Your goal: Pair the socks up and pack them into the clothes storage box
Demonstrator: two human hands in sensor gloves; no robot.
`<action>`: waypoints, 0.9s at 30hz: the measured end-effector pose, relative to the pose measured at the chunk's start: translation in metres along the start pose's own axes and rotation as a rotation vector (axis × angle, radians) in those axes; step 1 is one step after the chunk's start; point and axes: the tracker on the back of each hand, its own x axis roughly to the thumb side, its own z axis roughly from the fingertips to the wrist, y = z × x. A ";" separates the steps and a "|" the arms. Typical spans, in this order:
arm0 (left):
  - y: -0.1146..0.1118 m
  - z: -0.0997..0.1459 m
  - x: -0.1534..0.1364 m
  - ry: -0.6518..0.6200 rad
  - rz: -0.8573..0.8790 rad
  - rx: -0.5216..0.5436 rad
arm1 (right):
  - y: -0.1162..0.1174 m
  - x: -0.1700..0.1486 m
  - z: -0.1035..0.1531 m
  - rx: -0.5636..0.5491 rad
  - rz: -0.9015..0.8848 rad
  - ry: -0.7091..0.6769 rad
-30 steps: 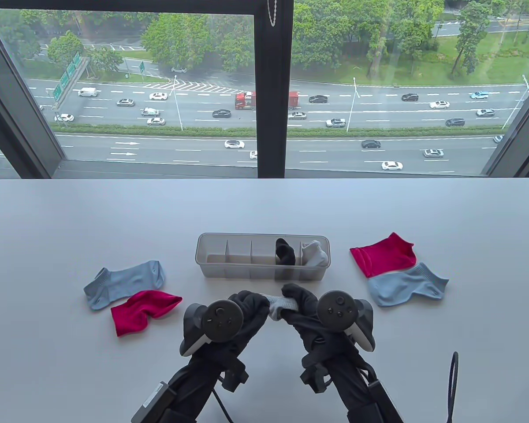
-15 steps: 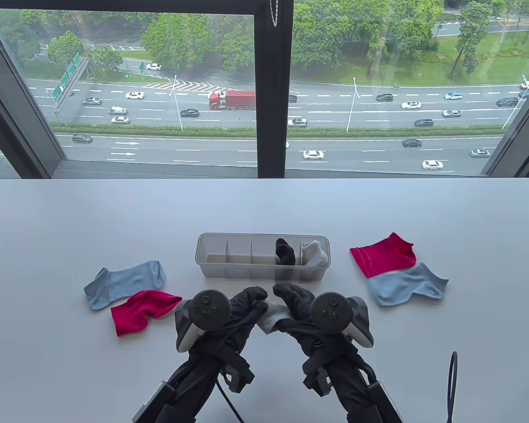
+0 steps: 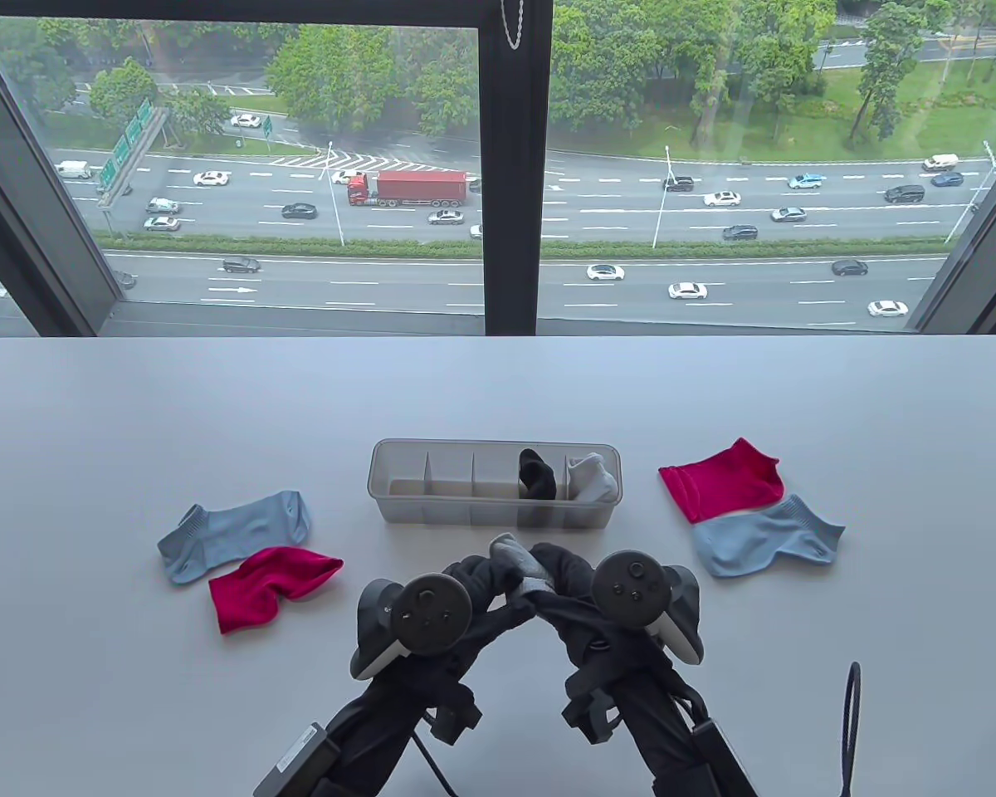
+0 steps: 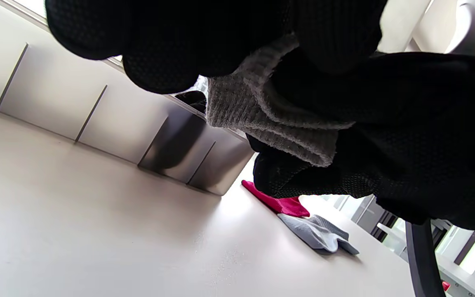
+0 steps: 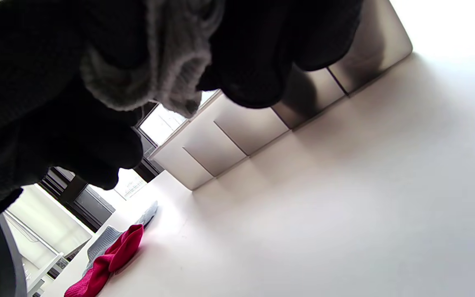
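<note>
Both gloved hands meet just in front of the clear storage box [image 3: 398,506] and grip one bunched grey sock [image 3: 519,564] between them. My left hand [image 3: 485,581] holds it from the left, my right hand [image 3: 560,573] from the right. The wrist views show the grey sock [image 4: 262,119] [image 5: 167,62] squeezed among black fingers above the table. The box [image 4: 97,119] [image 5: 229,140] has several compartments; a black sock [image 3: 537,475] and a grey sock [image 3: 591,478] sit in its two right ones. A blue sock [image 3: 232,531] and a red sock [image 3: 270,585] lie at left, a red sock [image 3: 722,481] and a blue sock [image 3: 764,535] at right.
The white table [image 3: 133,415] ends at a window frame [image 3: 510,166] behind. A black cable loop [image 3: 853,714] rises at the bottom right. The box's three left compartments hold nothing.
The hands have come closer together and the grey sock is now bunched up higher between them, its end sticking up toward the box. The other socks have not moved.
</note>
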 end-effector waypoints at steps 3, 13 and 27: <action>0.002 -0.002 -0.001 0.008 0.005 0.004 | 0.004 0.001 -0.001 0.010 -0.052 0.014; 0.003 -0.002 -0.038 0.182 0.018 0.056 | 0.016 0.008 -0.009 0.228 -0.181 -0.040; -0.004 -0.012 -0.035 0.060 0.239 -0.183 | 0.002 -0.003 -0.004 0.077 -0.128 -0.049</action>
